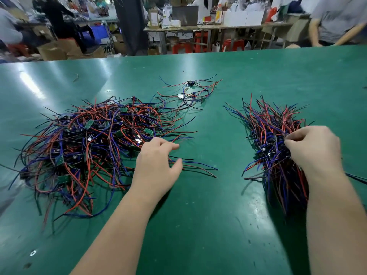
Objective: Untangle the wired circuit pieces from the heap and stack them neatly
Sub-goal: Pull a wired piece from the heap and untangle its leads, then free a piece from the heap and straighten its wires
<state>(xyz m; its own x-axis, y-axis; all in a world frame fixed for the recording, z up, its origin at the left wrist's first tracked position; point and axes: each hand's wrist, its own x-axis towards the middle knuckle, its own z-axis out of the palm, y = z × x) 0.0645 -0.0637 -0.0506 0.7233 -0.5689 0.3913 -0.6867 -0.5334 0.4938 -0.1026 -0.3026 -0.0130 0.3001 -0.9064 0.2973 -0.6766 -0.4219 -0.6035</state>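
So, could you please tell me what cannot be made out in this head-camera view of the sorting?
Head view:
Neat stack: its near end is hidden behind the right forearm.
Right hand: its curled fingers hide which wires of the stack it pinches.
Tangled heap: wires bury the lower boards, so no count.
Small cluster: too small to identify its parts.
Left hand: contact with the wire ends beneath is unclear.

Assembly workshop: workbenches (218, 27), cartons (57, 51).

Two hands (156, 163), one heap (89, 135), one stack (268, 132), one small cluster (195, 93)
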